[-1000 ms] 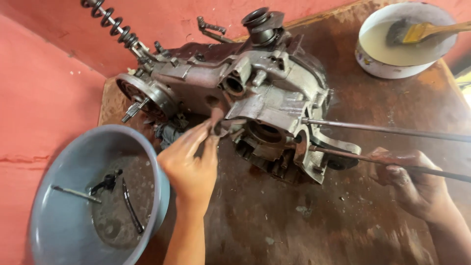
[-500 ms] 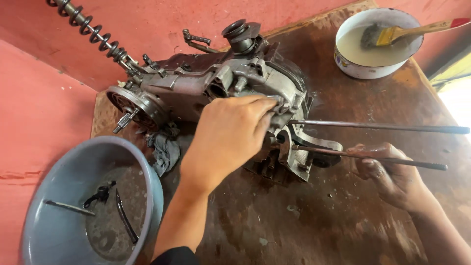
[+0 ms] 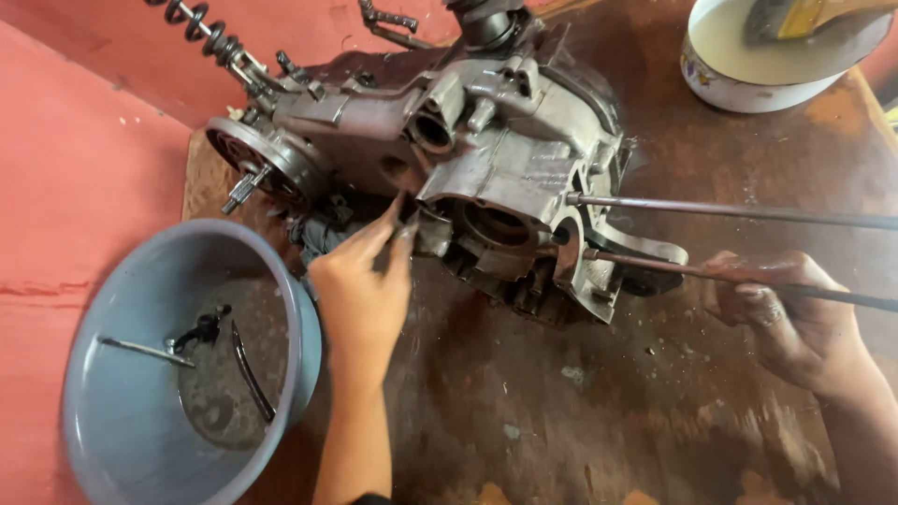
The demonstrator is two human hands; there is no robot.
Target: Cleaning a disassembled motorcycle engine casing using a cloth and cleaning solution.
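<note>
2 hands work at the engine case (image 3: 486, 159) on the table (image 3: 599, 411): left hand (image 3: 360, 285) fingers pressed together against its lower edge, right hand (image 3: 795, 313) fingers closed around a rod (image 3: 655, 268) beside it.

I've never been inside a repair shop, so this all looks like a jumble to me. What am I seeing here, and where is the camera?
The camera sits on the person's head and looks down at their own two bare hands. On the stained brown table lies a greasy metal engine casing. The left hand touches the casing's lower edge with its fingertips. The right hand grips a long thin metal rod that runs into the casing; a second rod lies above it. At left, a grey-blue basin holds small dark parts. At top right, a white bowl holds a brush.
</note>
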